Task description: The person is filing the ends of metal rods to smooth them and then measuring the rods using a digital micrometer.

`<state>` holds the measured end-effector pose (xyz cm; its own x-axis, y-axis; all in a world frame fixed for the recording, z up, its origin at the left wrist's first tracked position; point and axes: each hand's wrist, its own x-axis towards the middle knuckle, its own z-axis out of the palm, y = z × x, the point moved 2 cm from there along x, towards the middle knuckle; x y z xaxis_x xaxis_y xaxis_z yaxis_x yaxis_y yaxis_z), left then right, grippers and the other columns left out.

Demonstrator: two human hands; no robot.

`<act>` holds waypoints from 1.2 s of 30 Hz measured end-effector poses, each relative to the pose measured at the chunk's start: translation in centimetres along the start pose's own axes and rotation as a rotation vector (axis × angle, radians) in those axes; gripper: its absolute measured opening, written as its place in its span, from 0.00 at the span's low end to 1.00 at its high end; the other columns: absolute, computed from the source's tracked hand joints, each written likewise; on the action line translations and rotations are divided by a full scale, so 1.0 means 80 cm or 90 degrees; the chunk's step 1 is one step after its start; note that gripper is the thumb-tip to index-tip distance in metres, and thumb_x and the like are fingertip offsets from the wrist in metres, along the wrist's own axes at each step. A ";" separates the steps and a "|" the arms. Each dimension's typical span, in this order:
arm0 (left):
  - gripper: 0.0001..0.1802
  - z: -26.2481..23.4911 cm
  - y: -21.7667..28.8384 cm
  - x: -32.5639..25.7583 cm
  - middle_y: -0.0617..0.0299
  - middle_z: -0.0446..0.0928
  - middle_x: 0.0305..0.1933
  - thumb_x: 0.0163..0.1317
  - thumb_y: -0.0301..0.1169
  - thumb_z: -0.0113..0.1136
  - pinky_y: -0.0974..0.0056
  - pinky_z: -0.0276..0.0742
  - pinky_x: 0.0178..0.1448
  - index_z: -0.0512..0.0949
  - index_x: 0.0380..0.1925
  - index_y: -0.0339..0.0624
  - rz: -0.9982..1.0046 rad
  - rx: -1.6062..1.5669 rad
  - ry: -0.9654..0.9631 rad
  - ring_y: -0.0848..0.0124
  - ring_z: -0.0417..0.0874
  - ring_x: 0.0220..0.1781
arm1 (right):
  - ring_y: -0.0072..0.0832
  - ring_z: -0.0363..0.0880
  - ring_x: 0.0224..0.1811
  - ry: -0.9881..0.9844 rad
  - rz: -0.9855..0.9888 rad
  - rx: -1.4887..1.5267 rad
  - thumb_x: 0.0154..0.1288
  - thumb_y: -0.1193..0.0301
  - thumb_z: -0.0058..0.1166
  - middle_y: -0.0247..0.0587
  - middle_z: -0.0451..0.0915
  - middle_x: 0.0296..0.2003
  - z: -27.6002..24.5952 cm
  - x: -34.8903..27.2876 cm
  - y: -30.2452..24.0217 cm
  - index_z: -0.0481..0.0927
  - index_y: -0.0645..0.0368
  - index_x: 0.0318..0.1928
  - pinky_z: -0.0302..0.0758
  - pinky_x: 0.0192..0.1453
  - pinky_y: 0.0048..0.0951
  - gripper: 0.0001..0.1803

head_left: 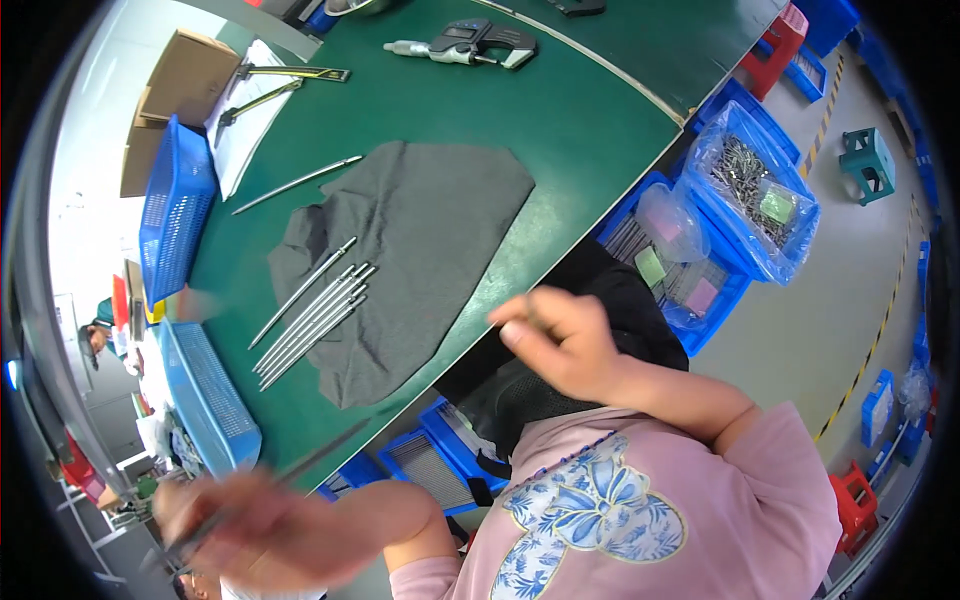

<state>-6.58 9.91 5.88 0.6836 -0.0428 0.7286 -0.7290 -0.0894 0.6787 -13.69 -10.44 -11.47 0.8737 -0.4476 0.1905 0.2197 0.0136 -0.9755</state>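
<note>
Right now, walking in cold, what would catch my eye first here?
Probably the row of slim metal rods lying side by side on a grey cloth spread over the green table. Then the hands: the left hand, blurred, low at the table's near edge holding a thin rod, and the right hand raised off the table edge.

Two hands are seen — the left hand [255, 530], blurred, with a thin rod [300, 465] in it, and the right hand [560, 340], apparently empty. About six metal rods [315, 315] are counted on one grey cloth [420, 250], the exact number being hard to tell; one more rod [297, 184] is laid on the green table [560, 130]. Two blue baskets [175, 215] are stood at the table's left edge. One micrometer [470, 43] is seen — and two calipers [290, 72] on white paper.
</note>
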 end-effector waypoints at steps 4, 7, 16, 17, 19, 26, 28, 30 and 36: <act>0.10 -0.057 0.024 0.031 0.59 0.62 0.34 0.70 0.31 0.46 0.71 0.57 0.26 0.65 0.39 0.32 0.029 -0.534 0.154 0.75 0.58 0.22 | 0.11 0.63 0.19 -0.134 0.104 0.165 0.68 0.68 0.53 0.29 0.69 0.16 0.035 -0.004 -0.009 0.81 0.64 0.43 0.60 0.23 0.21 0.12; 0.08 -0.060 -0.023 0.007 0.60 0.61 0.33 0.70 0.28 0.47 0.69 0.57 0.27 0.64 0.38 0.33 -0.068 -0.672 0.296 0.74 0.57 0.23 | 0.10 0.63 0.22 -0.164 0.202 0.312 0.70 0.67 0.50 0.26 0.70 0.19 0.044 -0.005 -0.010 0.81 0.65 0.40 0.61 0.25 0.20 0.12; 0.08 -0.034 -0.121 -0.035 0.59 0.61 0.32 0.70 0.27 0.46 0.68 0.59 0.27 0.64 0.34 0.33 -0.261 -0.825 0.400 0.74 0.59 0.24 | 0.09 0.58 0.18 -0.042 0.212 0.229 0.72 0.64 0.48 0.23 0.66 0.16 0.013 -0.006 -0.006 0.77 0.63 0.32 0.55 0.21 0.16 0.15; 0.07 -0.031 -0.126 -0.039 0.59 0.62 0.33 0.70 0.26 0.46 0.68 0.62 0.30 0.65 0.34 0.33 -0.281 -0.827 0.362 0.72 0.61 0.25 | 0.09 0.58 0.17 -0.080 0.253 0.225 0.72 0.64 0.48 0.23 0.65 0.16 0.011 -0.008 -0.008 0.77 0.63 0.32 0.54 0.21 0.16 0.16; 0.07 -0.021 -0.123 -0.049 0.59 0.63 0.33 0.70 0.26 0.46 0.68 0.65 0.34 0.66 0.35 0.33 -0.292 -0.820 0.330 0.71 0.64 0.27 | 0.09 0.56 0.15 -0.043 0.249 0.187 0.72 0.64 0.47 0.23 0.64 0.14 0.007 -0.002 -0.008 0.77 0.63 0.31 0.52 0.19 0.17 0.16; 0.14 -0.049 -0.111 -0.118 0.61 0.76 0.32 0.70 0.37 0.52 0.70 0.70 0.39 0.76 0.34 0.36 -0.520 0.149 0.171 0.71 0.77 0.35 | 0.09 0.57 0.17 0.070 0.275 0.195 0.69 0.68 0.49 0.22 0.64 0.15 -0.039 0.014 -0.004 0.78 0.65 0.29 0.53 0.21 0.17 0.14; 0.16 -0.073 -0.109 -0.127 0.64 0.73 0.24 0.67 0.34 0.55 0.72 0.66 0.31 0.75 0.22 0.37 -0.536 0.393 -0.037 0.76 0.71 0.26 | 0.08 0.56 0.16 0.051 0.287 0.184 0.69 0.69 0.48 0.22 0.63 0.15 -0.042 0.014 -0.003 0.78 0.64 0.29 0.51 0.20 0.17 0.13; 0.16 -0.072 -0.098 -0.126 0.64 0.72 0.24 0.66 0.31 0.57 0.72 0.65 0.32 0.73 0.20 0.37 -0.446 0.478 -0.031 0.76 0.69 0.26 | 0.08 0.57 0.17 0.032 0.284 0.165 0.69 0.69 0.48 0.22 0.64 0.15 -0.043 0.017 -0.007 0.78 0.64 0.29 0.52 0.21 0.17 0.13; 0.16 0.111 -0.075 -0.097 0.59 0.77 0.33 0.42 0.23 0.71 0.62 0.72 0.37 0.83 0.35 0.41 0.001 0.292 -0.355 0.63 0.76 0.33 | 0.11 0.62 0.21 0.019 0.227 0.031 0.70 0.69 0.49 0.26 0.70 0.18 -0.049 0.024 -0.006 0.79 0.64 0.30 0.60 0.25 0.19 0.13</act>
<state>-7.19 1.98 -4.67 0.6881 -0.5337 0.4917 -0.7255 -0.4921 0.4811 -13.85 -14.84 -11.04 0.8863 -0.4327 -0.1651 -0.0758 0.2160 -0.9734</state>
